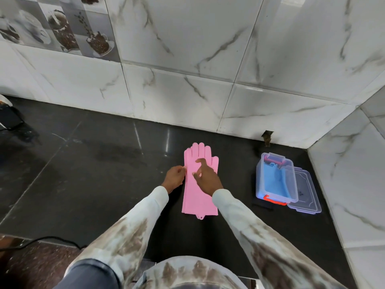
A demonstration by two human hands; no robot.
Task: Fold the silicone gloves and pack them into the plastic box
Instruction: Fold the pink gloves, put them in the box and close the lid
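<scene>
Pink silicone gloves [198,197] lie flat and stacked on the black counter, fingers pointing to the wall. My left hand [174,178] pinches the stack's left edge with curled fingers. My right hand [206,177] rests on top of the gloves, fingers spread and slightly bent. To the right stands the clear plastic box [291,180] with orange latches, holding a blue glove [274,182].
The box's clear lid [306,195] lies under and beside the box on its right. Marble-tiled walls close the back and right sides. A dark device with a cable [9,117] sits at the far left. The black counter [83,163] stretches left.
</scene>
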